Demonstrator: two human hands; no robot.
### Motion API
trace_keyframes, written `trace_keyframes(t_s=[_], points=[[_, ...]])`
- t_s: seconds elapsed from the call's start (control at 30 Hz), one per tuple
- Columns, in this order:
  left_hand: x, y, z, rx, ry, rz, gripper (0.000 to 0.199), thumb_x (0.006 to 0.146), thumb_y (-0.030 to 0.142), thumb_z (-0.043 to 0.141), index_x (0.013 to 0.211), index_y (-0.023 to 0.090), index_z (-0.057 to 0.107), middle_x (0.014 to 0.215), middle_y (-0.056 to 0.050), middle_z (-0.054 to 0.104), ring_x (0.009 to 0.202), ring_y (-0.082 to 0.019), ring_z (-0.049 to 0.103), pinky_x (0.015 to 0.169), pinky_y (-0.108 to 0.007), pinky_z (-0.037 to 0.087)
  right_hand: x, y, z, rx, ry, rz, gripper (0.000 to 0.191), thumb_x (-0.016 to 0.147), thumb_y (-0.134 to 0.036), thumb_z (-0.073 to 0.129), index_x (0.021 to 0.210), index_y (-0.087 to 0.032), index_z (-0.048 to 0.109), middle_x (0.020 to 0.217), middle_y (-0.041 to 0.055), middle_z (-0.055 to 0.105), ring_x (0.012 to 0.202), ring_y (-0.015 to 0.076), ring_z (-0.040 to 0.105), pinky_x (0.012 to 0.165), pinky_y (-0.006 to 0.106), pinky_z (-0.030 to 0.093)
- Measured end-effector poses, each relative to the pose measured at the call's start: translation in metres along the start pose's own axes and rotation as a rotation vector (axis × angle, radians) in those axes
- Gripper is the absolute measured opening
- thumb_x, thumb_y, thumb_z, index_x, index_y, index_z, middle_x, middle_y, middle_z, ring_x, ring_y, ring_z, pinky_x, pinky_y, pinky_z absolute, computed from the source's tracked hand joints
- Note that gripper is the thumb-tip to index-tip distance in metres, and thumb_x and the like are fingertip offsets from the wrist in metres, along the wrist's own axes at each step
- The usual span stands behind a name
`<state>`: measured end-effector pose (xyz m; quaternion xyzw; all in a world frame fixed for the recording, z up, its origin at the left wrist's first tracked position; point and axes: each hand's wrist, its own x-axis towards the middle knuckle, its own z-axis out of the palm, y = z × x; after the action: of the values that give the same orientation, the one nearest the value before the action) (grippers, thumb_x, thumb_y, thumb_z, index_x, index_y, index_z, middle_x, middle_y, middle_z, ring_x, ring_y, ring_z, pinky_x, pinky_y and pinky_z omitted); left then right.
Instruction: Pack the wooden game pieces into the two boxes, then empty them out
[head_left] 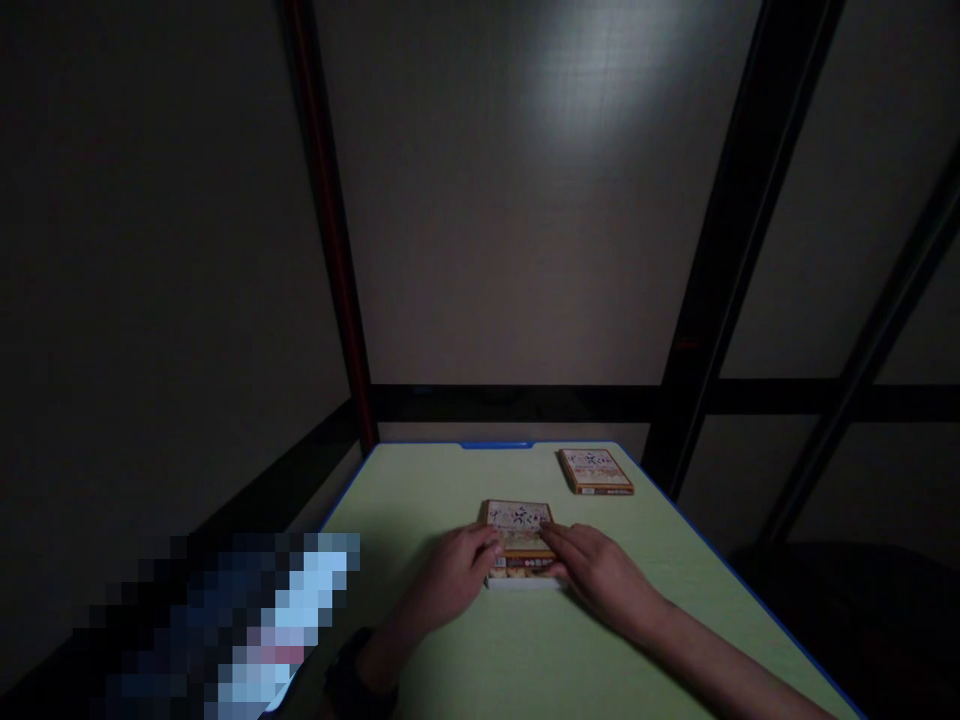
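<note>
A flat box (521, 540) with a patterned, printed top and brown side lies near the middle of the light green table (420, 490). A pale lower part with a picture strip shows along its near edge. My left hand (456, 572) grips the box's left side, a dark band around that wrist. On the opposite side, my right hand (600, 572) has its fingers on the top and edge of the same box. A second box (596, 471) of similar look lies flat at the table's far right, touched by neither hand.
The table has a blue edge (495, 445) and a dim wall with dark beams (510, 402) stands behind it. A blurred, pixelated bright patch (307, 600) covers the lower left. A dark shape lies beyond the table's right side.
</note>
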<state>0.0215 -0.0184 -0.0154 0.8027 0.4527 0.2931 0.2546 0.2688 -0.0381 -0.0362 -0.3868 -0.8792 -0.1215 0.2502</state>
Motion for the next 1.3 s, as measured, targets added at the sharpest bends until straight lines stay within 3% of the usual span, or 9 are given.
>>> trace_keyframes(t_s=[0.17,0.3,0.4,0.53,0.67,0.8,1.03,1.17,1.3], points=[[-0.015,0.007,0.003,0.029,-0.033,-0.022,0.038,0.089,0.031,0.048,0.117,0.02,0.07,0.124,-0.008,0.069,0.114,-0.023,0.063,0.104,-0.035,0.044,-0.012,-0.006,-0.004,-0.067,0.007,-0.069,0.042,0.097,-0.042,0.047,0.12,-0.014,0.066,0.115,0.0184,0.07,0.092,0.0267,0.067,0.08,0.042,0.055],[-0.016,0.007,0.0,0.102,-0.096,-0.021,0.038,0.091,0.03,0.043,0.115,0.022,0.071,0.126,-0.006,0.068,0.118,-0.022,0.06,0.107,-0.036,0.041,-0.012,-0.011,-0.012,0.094,-0.041,0.03,0.037,0.099,-0.039,0.044,0.118,-0.019,0.068,0.118,0.0138,0.07,0.1,0.0257,0.066,0.088,0.041,0.052],[-0.002,0.004,-0.004,0.176,-0.083,-0.05,0.045,0.088,0.036,0.049,0.127,0.019,0.063,0.145,-0.01,0.052,0.136,-0.026,0.044,0.115,-0.039,0.032,0.0,-0.011,-0.013,0.334,-0.024,0.322,0.037,0.099,-0.036,0.04,0.115,-0.019,0.069,0.116,0.0124,0.071,0.104,0.0233,0.066,0.093,0.038,0.05],[0.024,0.0,-0.005,0.262,-0.238,0.01,0.101,0.069,0.058,0.07,0.15,0.011,0.033,0.162,-0.016,0.012,0.149,-0.034,0.011,0.12,-0.044,0.019,0.024,0.001,-0.002,0.669,-0.013,0.77,0.035,0.085,-0.033,0.061,0.113,-0.012,0.068,0.111,0.0156,0.072,0.1,0.0271,0.068,0.09,0.039,0.052],[0.034,-0.003,0.003,0.303,-0.387,0.029,0.112,0.072,0.071,0.059,0.153,0.006,0.019,0.162,-0.02,0.009,0.149,-0.037,0.005,0.121,-0.046,0.014,0.039,0.016,0.007,1.097,0.04,1.044,0.033,0.073,-0.027,0.075,0.1,-0.01,0.066,0.102,0.0159,0.073,0.093,0.0262,0.069,0.081,0.036,0.055],[0.03,-0.011,0.01,0.298,-0.373,0.067,0.109,0.077,0.074,0.051,0.154,0.005,0.016,0.161,-0.02,0.015,0.149,-0.035,0.009,0.122,-0.046,0.014,0.044,0.018,0.001,1.329,0.03,1.266,0.047,0.069,-0.016,0.078,0.11,-0.013,0.056,0.092,0.0108,0.072,0.079,0.0196,0.07,0.065,0.029,0.056],[0.028,-0.025,0.014,0.282,-0.319,0.154,0.1,0.082,0.072,0.046,0.155,0.01,0.016,0.162,-0.018,0.013,0.149,-0.034,0.011,0.122,-0.047,0.015,0.039,0.005,-0.009,1.418,-0.076,1.226,0.055,0.067,-0.019,0.078,0.115,-0.016,0.051,0.09,0.0077,0.072,0.076,0.0217,0.071,0.056,0.03,0.058],[0.026,-0.03,0.017,0.239,-0.297,0.108,0.1,0.082,0.067,0.052,0.155,0.009,0.015,0.163,-0.018,0.005,0.15,-0.033,0.004,0.122,-0.046,0.014,0.033,0.002,-0.003,1.484,-0.015,1.199,0.065,0.065,-0.017,0.078,0.122,-0.015,0.047,0.09,0.0081,0.073,0.072,0.0223,0.072,0.054,0.03,0.058],[0.03,-0.027,0.024,0.021,-0.001,-0.031,0.086,0.086,0.054,0.055,0.153,0.01,0.022,0.161,-0.018,0.015,0.149,-0.031,0.016,0.121,-0.045,0.022,0.028,0.006,-0.001,1.573,0.128,1.177,0.064,0.066,-0.015,0.077,0.123,-0.013,0.047,0.09,0.0099,0.074,0.078,0.0232,0.073,0.065,0.034,0.06]])
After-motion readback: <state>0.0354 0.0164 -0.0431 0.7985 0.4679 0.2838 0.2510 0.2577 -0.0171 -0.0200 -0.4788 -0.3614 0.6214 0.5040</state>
